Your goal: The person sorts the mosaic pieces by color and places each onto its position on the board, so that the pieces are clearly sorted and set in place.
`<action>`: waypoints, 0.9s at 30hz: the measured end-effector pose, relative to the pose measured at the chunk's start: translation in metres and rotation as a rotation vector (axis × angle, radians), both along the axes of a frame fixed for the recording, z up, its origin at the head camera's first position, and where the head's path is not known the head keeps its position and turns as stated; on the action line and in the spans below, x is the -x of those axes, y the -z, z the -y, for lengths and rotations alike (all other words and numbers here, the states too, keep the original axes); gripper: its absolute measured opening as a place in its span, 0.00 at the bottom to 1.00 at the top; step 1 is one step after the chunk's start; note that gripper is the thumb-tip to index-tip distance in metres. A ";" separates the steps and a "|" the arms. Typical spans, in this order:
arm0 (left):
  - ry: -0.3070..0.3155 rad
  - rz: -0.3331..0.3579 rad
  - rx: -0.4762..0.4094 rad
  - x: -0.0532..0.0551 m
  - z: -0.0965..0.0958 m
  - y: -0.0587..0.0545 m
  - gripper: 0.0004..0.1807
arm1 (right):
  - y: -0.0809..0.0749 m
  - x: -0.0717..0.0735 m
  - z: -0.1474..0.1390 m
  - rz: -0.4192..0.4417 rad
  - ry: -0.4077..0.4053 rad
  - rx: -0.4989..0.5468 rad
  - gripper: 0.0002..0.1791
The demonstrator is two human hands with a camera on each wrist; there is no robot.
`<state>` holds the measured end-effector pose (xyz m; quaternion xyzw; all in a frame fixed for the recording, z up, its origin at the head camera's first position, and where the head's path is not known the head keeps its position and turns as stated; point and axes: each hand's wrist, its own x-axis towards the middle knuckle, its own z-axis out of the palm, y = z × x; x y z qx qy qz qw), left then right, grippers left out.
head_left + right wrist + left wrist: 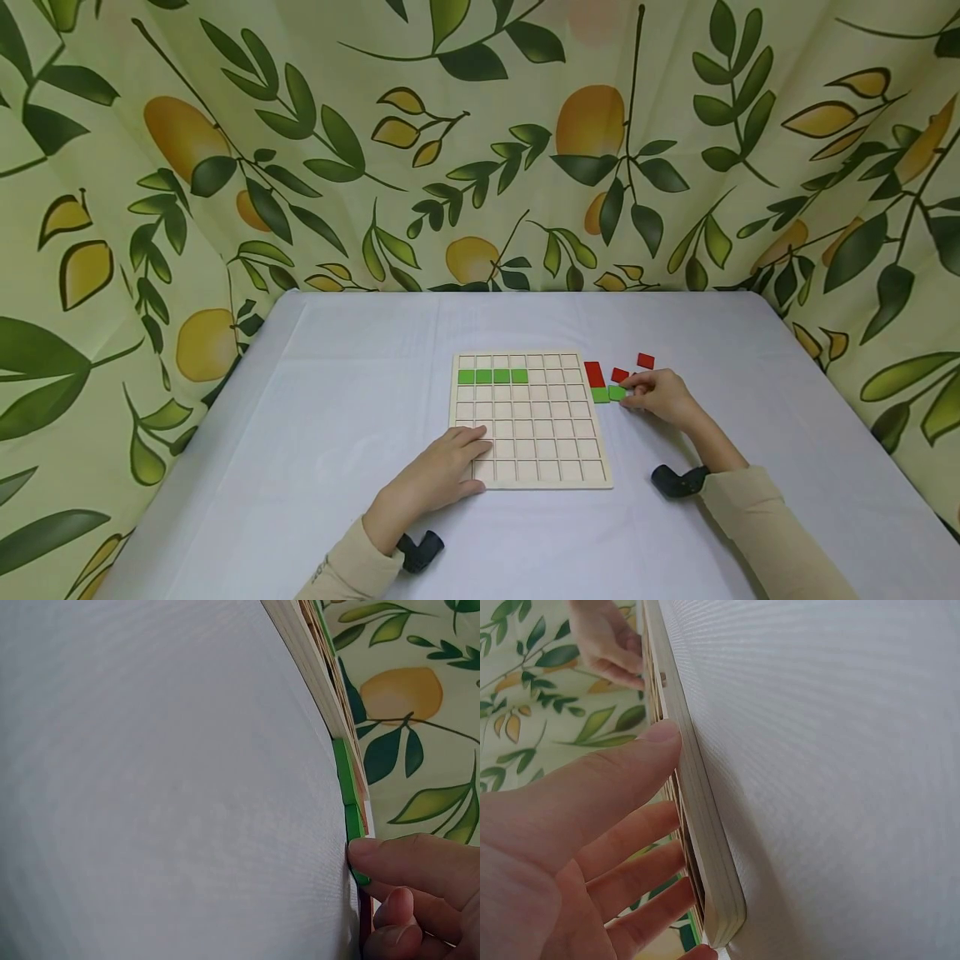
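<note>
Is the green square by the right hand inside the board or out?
Out: that green square lies outside the wooden grid board, beside its right edge, with the right hand touching it.

Inspector: Identify all legible text, labels and numbers.
Onlooker: None readable from where I stand.
Inspector: Any marking?
Onlooker: One: a small dark mark (321,570) on the left sleeve (356,560). Characters, if any, are too small to resolve.

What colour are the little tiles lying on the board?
The tiles are green; the head view shows them best.
</note>
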<state>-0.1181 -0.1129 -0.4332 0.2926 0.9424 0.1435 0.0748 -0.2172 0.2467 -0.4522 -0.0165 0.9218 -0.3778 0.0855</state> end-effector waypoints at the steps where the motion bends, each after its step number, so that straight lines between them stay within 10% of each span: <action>1: 0.001 -0.002 0.000 0.000 0.000 0.000 0.29 | 0.000 0.000 0.000 0.001 0.001 0.000 0.18; 27: -0.012 0.028 -0.003 0.000 0.000 0.000 0.30 | -0.005 -0.003 -0.001 0.000 -0.011 0.001 0.17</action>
